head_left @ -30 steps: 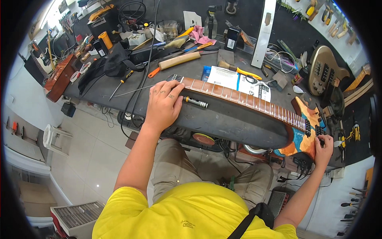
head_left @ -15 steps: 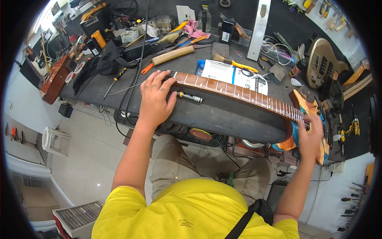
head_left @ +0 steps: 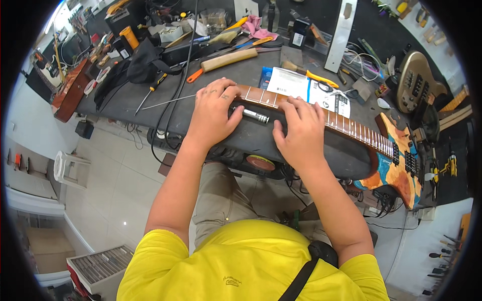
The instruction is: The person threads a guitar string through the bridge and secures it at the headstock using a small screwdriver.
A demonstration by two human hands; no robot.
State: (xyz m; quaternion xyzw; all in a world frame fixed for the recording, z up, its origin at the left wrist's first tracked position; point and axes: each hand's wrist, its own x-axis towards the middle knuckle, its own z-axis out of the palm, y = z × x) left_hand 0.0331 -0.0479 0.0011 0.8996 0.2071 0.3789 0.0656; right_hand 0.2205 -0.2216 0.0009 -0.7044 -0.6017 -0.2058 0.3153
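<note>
An electric guitar (head_left: 360, 131) with a long fretted neck and a teal and orange wood body (head_left: 396, 175) lies along the bench's front. My left hand (head_left: 213, 110) is curled over the neck's headstock end, closed on it, hiding the headstock. My right hand (head_left: 301, 130) rests over the middle of the fretboard, fingers bent but apart and thumb out to the left. A short silver cylindrical tool (head_left: 256, 115) lies just below the neck between my hands. A thin string or rod (head_left: 168, 101) runs leftward from near my left hand.
The dark bench (head_left: 271, 150) holds a screwdriver (head_left: 150, 91), black cables (head_left: 178, 95), a wooden roller (head_left: 228, 59), black bag (head_left: 140, 75) and white package (head_left: 286, 80). A metal upright (head_left: 340, 35) stands behind. A gold guitar (head_left: 416, 83) is at right, a white stool (head_left: 70, 168) lower left.
My right hand has moved left from the guitar body to the middle of the neck. My left hand stays at the headstock end, sitting slightly higher and farther right in view.
</note>
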